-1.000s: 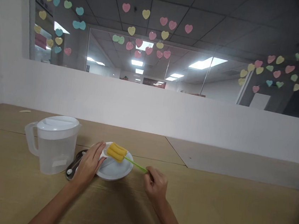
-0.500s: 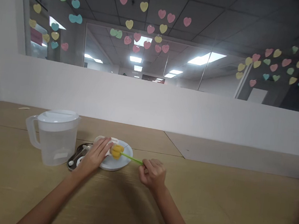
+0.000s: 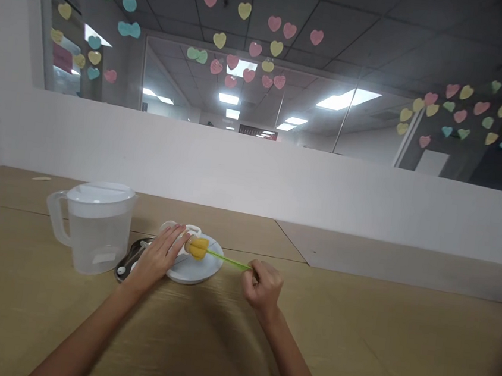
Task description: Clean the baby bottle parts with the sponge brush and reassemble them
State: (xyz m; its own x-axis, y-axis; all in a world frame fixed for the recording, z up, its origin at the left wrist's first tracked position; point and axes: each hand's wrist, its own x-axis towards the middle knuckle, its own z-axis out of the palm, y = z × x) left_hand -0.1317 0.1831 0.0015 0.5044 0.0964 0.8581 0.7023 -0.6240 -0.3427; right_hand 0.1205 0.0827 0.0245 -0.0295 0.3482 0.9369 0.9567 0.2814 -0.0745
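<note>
Yellow sponge brush with a thin green handle (image 3: 198, 249) is found above a round, shallow white plate (image 3: 206, 269), its head at the mouth of a white vessel with a loop handle (image 3: 186, 246) and its front end apparently inside; exact depth cannot be told. The right hand (image 3: 263, 284) has its fingers curled in a closed grip on the end of the green handle, which runs roughly level, dipping slightly to the right. The left hand (image 3: 160, 256) lies over the white vessel, fingers together and extended across its side, holding it on its side with the mouth facing right; the thumb's position cannot be told. Just beside the left hand, partly covered by it, sits a dark, shiny tray (image 3: 133, 251) bearing small white parts, their type unclear. Left of the tray stands an upright translucent plastic pitcher with a white lid (image 3: 98, 238). All rest on a tan tabletop (image 3: 226, 341), before a white wall (image 3: 217, 172) beneath a window bearing heart-shaped paper notes (image 3: 255, 49)
</note>
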